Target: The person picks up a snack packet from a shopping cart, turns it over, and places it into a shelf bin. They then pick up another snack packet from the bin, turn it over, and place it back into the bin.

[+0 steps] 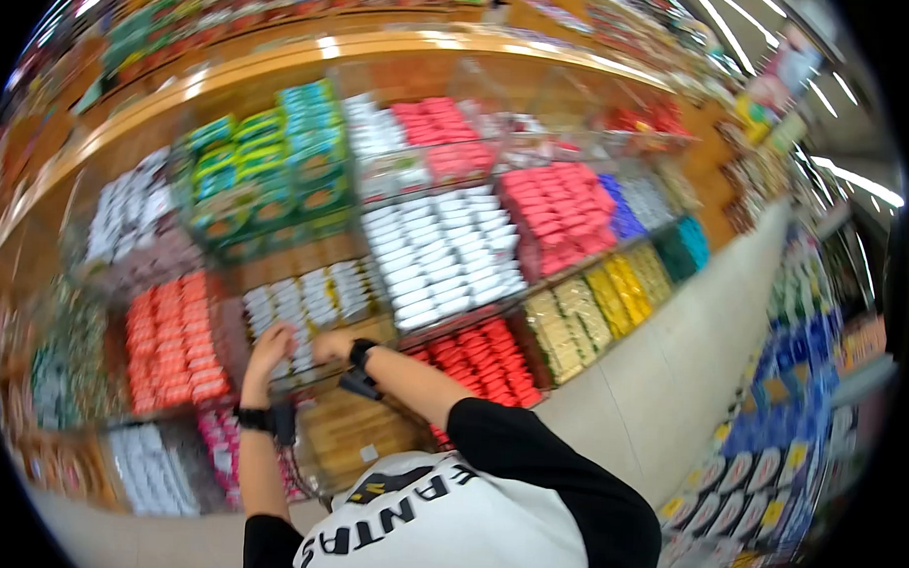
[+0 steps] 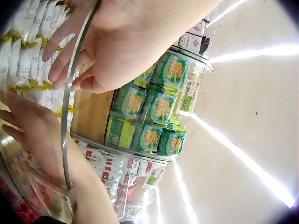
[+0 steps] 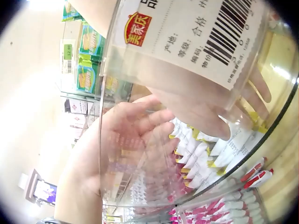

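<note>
Both hands reach into a clear-walled bin of white packets with yellow ends (image 1: 319, 296). The left hand (image 1: 275, 346) is at the bin's left side, its fingers loosely bent; in the left wrist view this hand (image 2: 119, 51) has its fingertips over the rows of packets (image 2: 29, 60). From the other side comes the right hand (image 1: 332, 347), fingers spread and slightly bent, low over the packets (image 3: 198, 156) in the right wrist view. There a price label (image 3: 187, 39) on the clear wall covers part of the right hand (image 3: 187, 100). Neither hand shows a packet in its grasp.
Neighbouring bins hold orange packets (image 1: 175, 344), white packets (image 1: 441, 253), green packs (image 1: 257, 192) and red packets (image 1: 487, 365). A bare wooden board (image 1: 344, 435) lies close in front of the body. Clear bin walls with a dark rim (image 3: 238, 163) stand around the hands.
</note>
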Available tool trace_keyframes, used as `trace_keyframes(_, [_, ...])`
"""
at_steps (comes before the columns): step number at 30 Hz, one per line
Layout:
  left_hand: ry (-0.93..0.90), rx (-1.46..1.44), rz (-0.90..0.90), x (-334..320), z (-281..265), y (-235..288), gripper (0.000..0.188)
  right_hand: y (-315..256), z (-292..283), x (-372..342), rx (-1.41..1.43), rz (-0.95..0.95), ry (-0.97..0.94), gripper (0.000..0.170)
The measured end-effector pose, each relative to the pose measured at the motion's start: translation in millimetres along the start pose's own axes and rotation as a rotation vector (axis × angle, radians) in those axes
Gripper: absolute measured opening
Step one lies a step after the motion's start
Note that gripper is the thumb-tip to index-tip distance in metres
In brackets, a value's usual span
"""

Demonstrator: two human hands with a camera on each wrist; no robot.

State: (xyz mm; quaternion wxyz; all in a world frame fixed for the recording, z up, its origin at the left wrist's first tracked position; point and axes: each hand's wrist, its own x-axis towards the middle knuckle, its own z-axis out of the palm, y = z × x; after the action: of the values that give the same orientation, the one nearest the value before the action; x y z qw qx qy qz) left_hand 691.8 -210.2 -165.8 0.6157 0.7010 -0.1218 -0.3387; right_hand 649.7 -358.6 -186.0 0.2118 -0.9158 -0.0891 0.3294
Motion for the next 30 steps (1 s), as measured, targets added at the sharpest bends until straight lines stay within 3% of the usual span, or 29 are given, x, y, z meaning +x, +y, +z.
trace_keyframes(8, [-0.003,0.051,-0.105,-5,3,13,0.016,0,-1,3,-0.001,0.055,-0.056,0.018])
trace_keyframes(11, [0.001,0.065,-0.100,-8,4,16,0.016,7,12,33,-0.102,0.052,-0.089,0.026])
trace_keyframes(12, [-0.001,0.060,-0.098,-8,3,15,0.016,-1,3,16,-0.028,0.078,-0.093,0.018])
trace_keyframes(16, [-0.007,0.099,-0.039,-4,0,4,0.017,3,11,19,-0.069,-0.013,-0.088,0.023])
trace_keyframes(19, [-0.029,0.143,-0.021,6,-6,-9,0.018,-3,-1,6,-0.060,0.076,-0.165,0.033])
trace_keyframes(30, [-0.041,0.126,-0.012,-3,1,6,0.018,-22,-23,-26,-0.159,-0.029,-0.191,0.034])
